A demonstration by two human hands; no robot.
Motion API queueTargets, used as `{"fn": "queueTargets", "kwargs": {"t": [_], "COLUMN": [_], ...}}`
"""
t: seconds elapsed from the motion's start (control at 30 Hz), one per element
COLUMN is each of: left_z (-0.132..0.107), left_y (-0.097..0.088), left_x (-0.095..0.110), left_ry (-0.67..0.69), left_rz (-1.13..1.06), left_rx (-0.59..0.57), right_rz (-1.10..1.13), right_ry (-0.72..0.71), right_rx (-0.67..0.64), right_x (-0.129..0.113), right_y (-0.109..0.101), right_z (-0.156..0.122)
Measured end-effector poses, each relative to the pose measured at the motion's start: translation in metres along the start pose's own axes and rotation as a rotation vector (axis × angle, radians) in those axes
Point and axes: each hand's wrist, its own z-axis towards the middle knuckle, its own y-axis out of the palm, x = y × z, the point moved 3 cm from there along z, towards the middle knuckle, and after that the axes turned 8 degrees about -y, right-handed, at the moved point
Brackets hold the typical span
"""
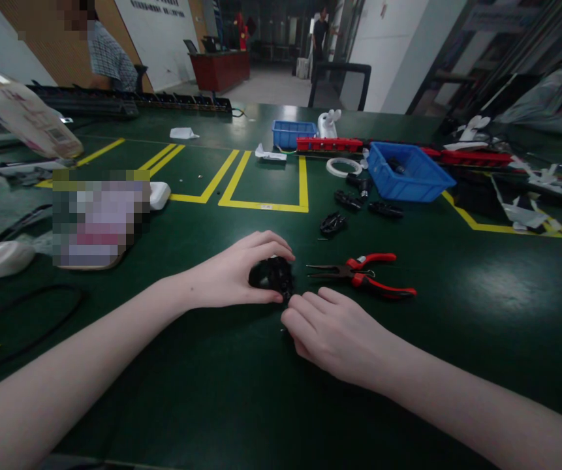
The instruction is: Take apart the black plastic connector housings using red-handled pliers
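My left hand [241, 271] is curled around a small black plastic part [277, 273], thumb below it and fingers over the top, low over the green table. Close against the part's lower edge is my right hand [324, 329], its fingers closed in a pinch. What sits between those fingertips is hidden, apart from a tiny pale bit just under them. Long-nose pliers [359, 274] with red and black handles lie just beyond my right hand, jaws pointing left. A similar black part [333, 224] rests on the table farther back.
More black parts [349, 199] lie before a blue bin [408, 173] at the back right. A white tape ring [343, 167], a smaller blue bin [294, 133] and red strips [329, 145] are nearby. A phone-like object [99, 225] lies left. People are in the background.
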Motion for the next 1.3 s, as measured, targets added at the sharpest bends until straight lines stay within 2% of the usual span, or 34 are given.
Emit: {"fn": "queueTargets", "kwargs": {"t": [0.23,0.33,0.43,0.63,0.97,1.13,1.3], "left_z": [-0.002,-0.001,-0.001,-0.002,0.0,0.002,0.002], "left_y": [0.013,0.018,0.022,0.025,0.025,0.025,0.024], "left_x": [-0.004,0.001,0.007,0.012,0.011,0.013,0.013], "left_ry": [-0.107,-0.14,-0.127,-0.027,-0.057,-0.038,-0.026], "left_rz": [0.093,0.089,0.048,-0.025,-0.133,-0.11,-0.093], "left_rx": [0.039,0.08,0.063,0.015,-0.032,-0.047,-0.049], "right_rz": [0.187,0.263,0.349,0.412,0.491,0.503,0.485], "right_ry": [0.21,0.261,0.305,0.266,0.326,0.379,0.365], "right_rx": [0.129,0.168,0.213,0.243,0.316,0.288,0.28], "right_x": [0.027,0.035,0.04,0.037,0.039,0.039,0.038], "right_y": [-0.015,-0.014,-0.011,-0.006,-0.002,0.001,0.001], "right_z": [-0.011,-0.016,-0.019,-0.02,-0.017,-0.015,-0.016]}}
